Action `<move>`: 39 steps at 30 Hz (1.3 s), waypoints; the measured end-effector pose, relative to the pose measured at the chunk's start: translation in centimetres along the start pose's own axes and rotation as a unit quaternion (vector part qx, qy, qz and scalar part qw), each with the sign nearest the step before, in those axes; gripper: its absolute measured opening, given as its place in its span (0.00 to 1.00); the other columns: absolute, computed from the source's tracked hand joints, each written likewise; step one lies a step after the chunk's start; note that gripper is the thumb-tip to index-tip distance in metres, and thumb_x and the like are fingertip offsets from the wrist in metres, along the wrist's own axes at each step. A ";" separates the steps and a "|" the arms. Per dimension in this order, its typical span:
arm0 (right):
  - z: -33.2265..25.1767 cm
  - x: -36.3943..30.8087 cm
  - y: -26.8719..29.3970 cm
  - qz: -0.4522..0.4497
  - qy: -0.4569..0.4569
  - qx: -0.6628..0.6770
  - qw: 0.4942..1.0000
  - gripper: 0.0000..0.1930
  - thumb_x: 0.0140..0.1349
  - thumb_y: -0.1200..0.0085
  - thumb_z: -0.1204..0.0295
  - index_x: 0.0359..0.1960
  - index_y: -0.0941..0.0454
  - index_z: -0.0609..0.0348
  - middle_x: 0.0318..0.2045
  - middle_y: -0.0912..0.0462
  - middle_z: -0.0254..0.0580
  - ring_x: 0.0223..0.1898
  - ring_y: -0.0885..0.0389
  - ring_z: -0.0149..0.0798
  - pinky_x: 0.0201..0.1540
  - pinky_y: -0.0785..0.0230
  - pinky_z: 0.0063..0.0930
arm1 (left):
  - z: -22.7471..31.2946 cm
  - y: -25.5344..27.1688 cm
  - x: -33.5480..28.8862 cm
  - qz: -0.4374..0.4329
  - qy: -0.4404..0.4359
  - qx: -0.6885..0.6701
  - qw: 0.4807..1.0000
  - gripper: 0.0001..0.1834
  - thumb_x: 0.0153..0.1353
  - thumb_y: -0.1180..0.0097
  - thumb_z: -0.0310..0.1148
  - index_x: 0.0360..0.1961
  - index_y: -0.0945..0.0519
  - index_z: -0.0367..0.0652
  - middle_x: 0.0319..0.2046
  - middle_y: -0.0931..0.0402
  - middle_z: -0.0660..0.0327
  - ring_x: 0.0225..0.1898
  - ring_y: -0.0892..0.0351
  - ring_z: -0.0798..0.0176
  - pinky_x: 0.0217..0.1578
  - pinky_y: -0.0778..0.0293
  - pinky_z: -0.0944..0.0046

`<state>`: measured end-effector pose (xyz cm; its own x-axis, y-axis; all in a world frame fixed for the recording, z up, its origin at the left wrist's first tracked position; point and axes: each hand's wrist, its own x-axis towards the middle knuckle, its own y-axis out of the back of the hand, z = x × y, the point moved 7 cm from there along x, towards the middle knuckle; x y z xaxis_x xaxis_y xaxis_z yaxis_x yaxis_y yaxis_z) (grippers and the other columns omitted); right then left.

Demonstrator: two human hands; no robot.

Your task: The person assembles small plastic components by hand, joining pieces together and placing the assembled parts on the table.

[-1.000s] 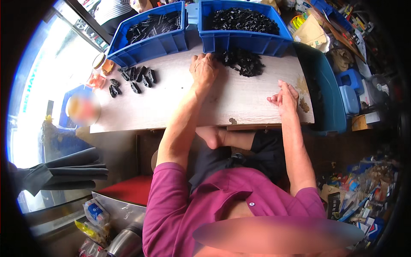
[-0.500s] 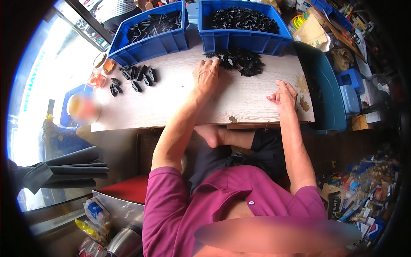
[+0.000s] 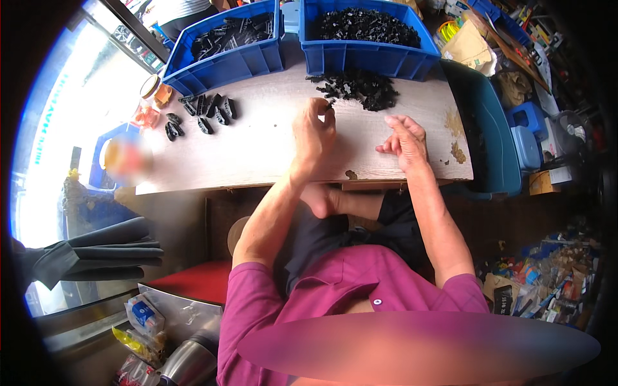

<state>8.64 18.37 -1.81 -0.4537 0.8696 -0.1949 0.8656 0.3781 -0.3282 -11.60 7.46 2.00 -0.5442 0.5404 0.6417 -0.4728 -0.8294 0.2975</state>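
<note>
My left hand [image 3: 313,135] is closed in a pinch over the table, with a small black plastic part [image 3: 329,105] at its fingertips. Just beyond it lies a loose pile of small black plastic parts [image 3: 370,90]. To the right, my right hand [image 3: 407,143] hovers near the front of that pile, its fingers bent and drawn together; whether anything sits in them is hidden. Several longer black plastic pieces [image 3: 205,125] are grouped on the left of the tabletop [image 3: 257,154].
Two blue bins, one of long black parts [image 3: 222,76] and one of small ones [image 3: 367,59], line the far edge. A teal tub [image 3: 499,141] adjoins the right edge. Lidded jars [image 3: 150,87] stand at left. A person [image 3: 183,16] is beyond the table.
My left hand has drawn back slightly from the pile, now showing a small black part in its fingertips. My right hand has moved left, closer to the left one.
</note>
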 end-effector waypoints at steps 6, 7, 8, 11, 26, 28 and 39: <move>0.8 -0.3 -3.3 -0.076 -0.014 -0.017 0.997 0.15 0.55 0.33 0.66 0.39 0.21 0.58 0.09 0.31 0.28 0.10 0.31 0.26 0.23 0.23 0.31 | 2.8 -0.2 -2.8 -0.036 -0.014 0.014 0.999 0.13 0.50 0.41 0.20 0.38 0.26 0.41 0.31 0.24 0.53 0.36 0.24 0.49 0.38 0.28 0.55; 0.7 -0.4 -4.0 -0.095 -0.009 -0.040 0.995 0.16 0.54 0.33 0.66 0.41 0.21 0.59 0.09 0.31 0.28 0.10 0.32 0.25 0.22 0.24 0.30 | 3.2 -0.3 -2.9 -0.043 -0.034 0.010 0.998 0.13 0.51 0.42 0.20 0.39 0.27 0.41 0.33 0.25 0.52 0.39 0.25 0.47 0.40 0.29 0.53; 0.7 -0.5 -4.5 -0.114 -0.004 -0.063 0.991 0.17 0.54 0.33 0.66 0.42 0.21 0.60 0.09 0.31 0.28 0.11 0.33 0.25 0.21 0.24 0.28 | 3.3 -0.2 -2.9 -0.043 -0.029 0.010 0.999 0.13 0.51 0.42 0.20 0.39 0.27 0.41 0.33 0.25 0.52 0.39 0.25 0.47 0.40 0.29 0.53; 1.0 -0.5 -5.2 -0.118 0.000 -0.083 0.990 0.17 0.56 0.34 0.67 0.44 0.22 0.60 0.10 0.31 0.27 0.11 0.35 0.23 0.20 0.26 0.26 | 4.0 -0.6 -3.0 -0.072 -0.067 0.042 0.994 0.10 0.53 0.45 0.21 0.37 0.28 0.41 0.32 0.27 0.51 0.38 0.27 0.46 0.38 0.30 0.51; 1.7 0.3 -4.1 -0.096 0.009 -0.085 0.992 0.09 0.58 0.37 0.68 0.33 0.23 0.57 0.08 0.33 0.30 0.10 0.32 0.28 0.19 0.25 0.29 | -1.8 9.2 1.6 0.104 -0.039 0.331 0.937 0.18 0.51 0.36 0.31 0.44 0.22 0.42 0.41 0.23 0.51 0.48 0.27 0.45 0.53 0.34 0.50; 1.8 0.1 -4.6 -0.108 0.011 -0.082 0.991 0.08 0.58 0.37 0.68 0.32 0.23 0.57 0.08 0.33 0.30 0.10 0.31 0.28 0.19 0.25 0.30 | -5.8 13.2 3.7 0.132 0.001 0.440 0.888 0.17 0.58 0.42 0.39 0.45 0.21 0.39 0.47 0.23 0.51 0.55 0.30 0.42 0.60 0.41 0.43; 1.6 0.0 -4.3 -0.093 0.017 -0.086 0.992 0.09 0.59 0.38 0.68 0.33 0.24 0.57 0.09 0.33 0.30 0.11 0.30 0.28 0.20 0.25 0.29 | -4.9 8.2 2.1 -0.129 -0.061 0.386 0.911 0.18 0.56 0.47 0.27 0.49 0.22 0.46 0.39 0.19 0.54 0.50 0.24 0.48 0.57 0.36 0.49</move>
<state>4.54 16.23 -1.85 -0.6049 0.7881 -0.1142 0.7918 0.5799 -0.1919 -20.06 2.48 2.31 -0.3802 0.7513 0.5394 0.0792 -0.5546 0.8283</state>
